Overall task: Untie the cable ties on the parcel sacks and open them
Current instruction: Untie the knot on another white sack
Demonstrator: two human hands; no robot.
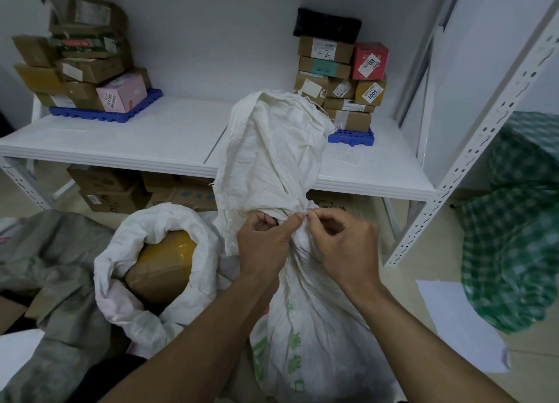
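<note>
Head view: both hands (pixel 263 242) (pixel 341 245) pinch tied sack (pixel 272 160) neck

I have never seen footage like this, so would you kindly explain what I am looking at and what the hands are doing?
There is no machine here. One camera worn on a person's head looks down at their own bare hands. The left hand and right hand both pinch the tied neck of a tall white woven sack; the tie itself is too small to make out. To its left an open white sack shows a brown parcel inside. Behind stands a white shelf with stacked boxes on blue trays.
</note>
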